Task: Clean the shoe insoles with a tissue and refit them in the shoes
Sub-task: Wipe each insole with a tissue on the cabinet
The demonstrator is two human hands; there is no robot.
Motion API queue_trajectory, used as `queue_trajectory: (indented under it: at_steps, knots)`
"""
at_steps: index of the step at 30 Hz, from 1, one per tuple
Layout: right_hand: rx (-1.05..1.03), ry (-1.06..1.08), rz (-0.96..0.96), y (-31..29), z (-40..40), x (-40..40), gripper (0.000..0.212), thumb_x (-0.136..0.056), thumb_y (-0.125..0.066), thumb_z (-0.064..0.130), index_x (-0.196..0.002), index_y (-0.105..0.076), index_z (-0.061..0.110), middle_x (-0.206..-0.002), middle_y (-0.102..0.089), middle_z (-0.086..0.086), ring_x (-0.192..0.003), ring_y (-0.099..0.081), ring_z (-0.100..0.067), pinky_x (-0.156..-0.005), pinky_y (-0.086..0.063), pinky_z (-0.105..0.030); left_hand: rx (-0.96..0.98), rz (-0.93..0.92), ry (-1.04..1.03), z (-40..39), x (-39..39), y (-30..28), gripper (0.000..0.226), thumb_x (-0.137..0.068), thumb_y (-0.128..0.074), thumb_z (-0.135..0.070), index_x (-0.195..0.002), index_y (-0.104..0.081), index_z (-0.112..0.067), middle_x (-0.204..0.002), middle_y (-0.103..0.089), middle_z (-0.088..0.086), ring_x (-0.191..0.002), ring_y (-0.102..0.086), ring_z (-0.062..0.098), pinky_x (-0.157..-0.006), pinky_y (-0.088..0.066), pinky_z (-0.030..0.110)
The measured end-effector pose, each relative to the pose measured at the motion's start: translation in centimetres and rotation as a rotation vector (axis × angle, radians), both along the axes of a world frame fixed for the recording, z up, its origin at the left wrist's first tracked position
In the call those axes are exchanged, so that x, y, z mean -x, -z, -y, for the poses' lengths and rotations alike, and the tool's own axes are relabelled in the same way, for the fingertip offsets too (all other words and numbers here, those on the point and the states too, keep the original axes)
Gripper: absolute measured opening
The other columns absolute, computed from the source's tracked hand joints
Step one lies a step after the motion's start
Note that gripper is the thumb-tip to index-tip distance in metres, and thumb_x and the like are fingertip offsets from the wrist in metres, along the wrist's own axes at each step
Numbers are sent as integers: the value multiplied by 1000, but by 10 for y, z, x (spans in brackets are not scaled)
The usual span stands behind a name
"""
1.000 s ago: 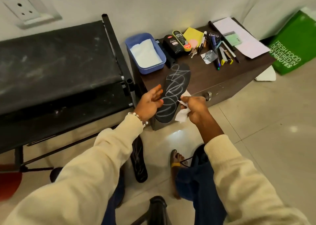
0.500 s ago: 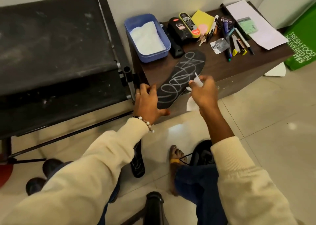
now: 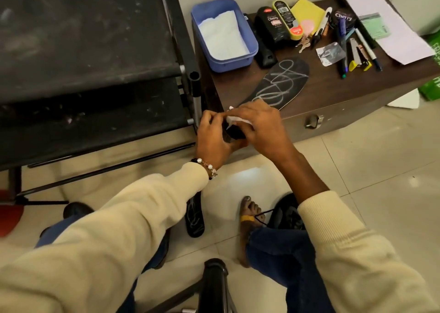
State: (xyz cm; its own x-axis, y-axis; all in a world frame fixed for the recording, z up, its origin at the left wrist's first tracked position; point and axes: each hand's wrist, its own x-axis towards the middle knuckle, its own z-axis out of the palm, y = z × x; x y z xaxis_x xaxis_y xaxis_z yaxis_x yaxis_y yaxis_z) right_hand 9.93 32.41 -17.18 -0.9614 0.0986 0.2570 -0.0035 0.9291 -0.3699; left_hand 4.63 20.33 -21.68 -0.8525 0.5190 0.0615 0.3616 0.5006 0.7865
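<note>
Insole: the black insole [image 3: 277, 85] with the grey scribble now lies flat on the brown cabinet [image 3: 333, 98], toe end toward the clutter, heel end sticking out over the front edge under my hands. A second ago I held it up in the air; half a second ago I was laying it down.

Tissue: the white tissue [image 3: 234, 119] has come from beside the insole to the heel end, bunched between both my hands.

Right hand: my right hand [image 3: 259, 128] is curled over the tissue and pinches it, pressing down at the heel end.

Left hand: my left hand [image 3: 213, 136] grips the heel end from below and the side, fingers curled round it; earlier it lay flatter on the insole.

Meaning: I judge the insole is now braced on a firm surface, so wiping can start from the heel; the scribble looks untouched, so cleaning has barely begun.

Second insole: another dark insole [image 3: 195, 217] lies on the floor tiles between my legs, not yet wiped.

Shoe: a black shoe [image 3: 289, 214] sits on the floor by my right foot, partly hidden by my sleeve; refitting comes later.

Nearby: a blue tub [image 3: 247, 58] holding white tissues stands on the cabinet just behind the insole, handy for a fresh one.
</note>
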Motion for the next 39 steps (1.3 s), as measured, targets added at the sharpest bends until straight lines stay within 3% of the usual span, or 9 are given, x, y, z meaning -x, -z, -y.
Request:
queue_trajectory:
  at_steps: [5,9,17,22,27,30,33,39]
  knots:
    - [-120,-225,105,0,-6,5,16,-67,-67,4,-80,-76,8,-78,-72,-7,-71,-63,-29,-71,-40,-26,-26,12,-9,0,2,1,77,-58,-90,-28,-123,-59,-4,-115,-53,10,-95,-52,13,-84,-42,17]
    - [-205,-150,89,5,-14,5,30,-48,-84,0,-76,-76,6,-77,-71,-9,-68,-63,-32,-62,-49,-24,-30,19,-30,-1,3,0,77,-56,-91,-31,-121,-60,-5,-113,-54,9,-98,-55,17,-84,-42,19]
    - [-136,-255,74,6,-14,5,21,-62,-65,5,-81,-76,5,-83,-73,-9,-72,-64,-33,-64,-54,-35,-32,15,-32,-2,3,2,77,-56,-91,-32,-121,-60,-5,-114,-54,9,-98,-56,18,-86,-48,24]
    - [-181,-188,24,17,-4,12,21,-63,-68,8,-82,-75,5,-83,-72,-8,-74,-64,-29,-59,-53,-30,-42,6,-50,-3,3,4,73,-56,-91,-28,-118,-61,-3,-113,-55,9,-97,-57,18,-85,-47,21]
    - [-182,-302,77,18,-12,7,23,-65,-75,6,-87,-76,8,-87,-72,-7,-78,-63,-29,-63,-51,-31,-48,15,-36,-2,3,3,78,-58,-90,-30,-124,-58,-3,-116,-55,9,-99,-56,16,-88,-47,21]
    - [-216,-227,37,20,-7,12,26,-63,-78,4,-89,-75,6,-89,-72,-7,-80,-63,-28,-63,-50,-28,-46,8,-44,-2,4,3,74,-58,-90,-28,-120,-60,-2,-113,-55,9,-98,-57,18,-85,-45,18]
    - [-193,-189,5,20,0,18,24,-66,-72,6,-89,-75,3,-89,-72,-10,-80,-63,-30,-62,-51,-29,-55,19,-57,-3,4,3,70,-58,-90,-26,-117,-61,-1,-112,-55,10,-97,-57,20,-85,-46,19]
    - [-193,-315,80,10,-19,0,24,-59,-66,1,-78,-77,9,-81,-73,-8,-69,-64,-33,-57,-53,-33,-40,37,-39,-4,4,2,80,-57,-91,-32,-124,-58,-5,-115,-54,8,-99,-57,18,-88,-49,26]
